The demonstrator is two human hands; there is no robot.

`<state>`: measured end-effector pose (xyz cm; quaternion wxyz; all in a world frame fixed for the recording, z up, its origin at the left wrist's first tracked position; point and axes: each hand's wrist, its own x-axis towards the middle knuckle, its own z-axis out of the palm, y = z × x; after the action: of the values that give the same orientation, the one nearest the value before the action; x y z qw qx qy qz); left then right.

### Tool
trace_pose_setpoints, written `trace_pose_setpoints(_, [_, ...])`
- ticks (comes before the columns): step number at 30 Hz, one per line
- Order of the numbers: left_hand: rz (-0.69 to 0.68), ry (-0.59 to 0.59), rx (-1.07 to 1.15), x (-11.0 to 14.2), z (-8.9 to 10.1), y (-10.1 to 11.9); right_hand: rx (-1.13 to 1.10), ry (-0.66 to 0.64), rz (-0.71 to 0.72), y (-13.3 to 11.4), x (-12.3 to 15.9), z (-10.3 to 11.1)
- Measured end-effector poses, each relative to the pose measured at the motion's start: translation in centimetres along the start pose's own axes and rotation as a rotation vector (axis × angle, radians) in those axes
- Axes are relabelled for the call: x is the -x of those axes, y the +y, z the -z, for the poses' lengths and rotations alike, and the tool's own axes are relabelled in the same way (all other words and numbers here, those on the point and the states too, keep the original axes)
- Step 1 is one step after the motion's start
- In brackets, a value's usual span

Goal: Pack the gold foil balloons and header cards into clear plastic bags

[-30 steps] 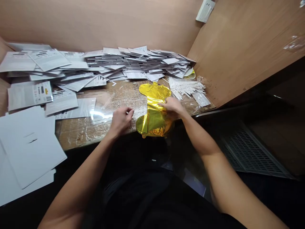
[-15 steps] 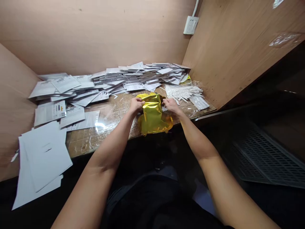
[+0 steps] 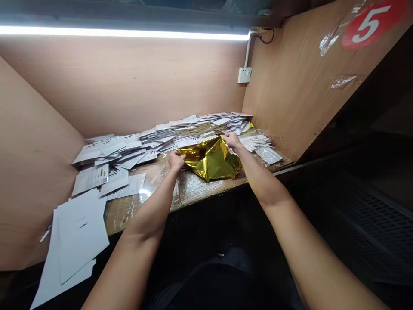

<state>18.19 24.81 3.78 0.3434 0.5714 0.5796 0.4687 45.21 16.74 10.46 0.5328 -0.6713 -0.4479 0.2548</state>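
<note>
A crumpled gold foil balloon lies folded on the taped tabletop. My left hand pinches its left edge. My right hand grips its upper corner, so the foil stretches between my hands. The balloon's stocking-like outline is hidden by the folds. Just behind the foil lies a spread pile of white printed card packets. A bundle of thin white sticks in clear plastic lies to the right of my right hand.
Large white sheets overhang the table's front left. Plywood walls enclose the back and sides, with a wall socket and a lit tube lamp above. A red sticker with a white 5 marks the right wall.
The view has tilted upward. My hands have moved apart, and the foil, earlier gathered upright between them, now lies flatter and wider.
</note>
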Motion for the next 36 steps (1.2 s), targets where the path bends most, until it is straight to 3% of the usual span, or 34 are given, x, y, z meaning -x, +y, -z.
trace_pose_setpoints(3, [-0.097,0.033,-0.033,-0.6,0.9,1.8,-0.029,-0.057,0.070,-2.7,-1.0,3.1])
trace_pose_setpoints(6, [-0.401,-0.156,-0.035,-0.2,0.3,5.9,-0.097,-0.201,0.188,-5.3,-1.0,4.5])
trace_pose_setpoints(9, [-0.767,-0.266,-0.110,0.2,-0.9,10.7,-0.174,-0.349,0.319,-7.2,-0.5,4.3])
trace_pose_setpoints(10, [-0.833,-0.313,-0.134,0.1,-1.1,12.2,-0.188,-0.386,0.348,-7.7,-0.4,4.1])
trace_pose_setpoints(12, [-0.837,-0.486,-0.156,-0.5,-1.3,14.8,-0.183,-0.419,0.391,-8.5,-0.2,3.6])
trace_pose_setpoints(14, [-0.787,-0.620,-0.203,-1.5,-0.7,16.8,-0.112,-0.341,0.431,-9.3,-0.2,3.2])
trace_pose_setpoints(15, [-0.790,-0.628,-0.251,-2.0,-0.1,17.6,-0.048,-0.248,0.463,-9.7,-0.2,3.1])
trace_pose_setpoints(18, [-0.957,-0.464,-0.448,-2.1,2.7,19.3,0.232,0.073,0.662,-10.9,0.8,2.4])
trace_pose_setpoints(20, [-1.094,-0.351,-0.559,-0.7,5.2,19.3,0.438,0.119,0.836,-11.3,2.6,1.6])
trace_pose_setpoints(22, [-1.197,-0.292,-0.656,1.9,7.8,17.8,0.599,0.013,0.974,-10.8,5.5,0.2])
trace_pose_setpoints(24, [-1.273,-0.268,-0.741,5.2,10.0,14.6,0.692,-0.104,1.074,-8.9,9.1,-1.5])
trace_pose_setpoints(26, [-1.327,-0.256,-0.770,8.8,11.5,10.0,0.720,-0.178,1.157,-5.5,13.1,-3.1])
trace_pose_setpoints(29, [-1.327,-0.292,-0.672,14.0,12.1,1.7,0.672,-0.238,1.218,1.2,18.7,-4.7])
trace_pose_setpoints(31, [-1.274,-0.363,-0.578,16.8,11.7,-3.3,0.607,-0.279,1.194,5.3,21.6,-4.9])
trace_pose_setpoints(33, [-1.202,-0.443,-0.497,18.6,10.9,-6.7,0.527,-0.329,1.100,8.3,23.5,-4.7])
trace_pose_setpoints(36, [-1.014,-0.541,-0.414,18.9,9.6,-8.4,0.420,-0.341,0.777,9.8,24.3,-4.2])
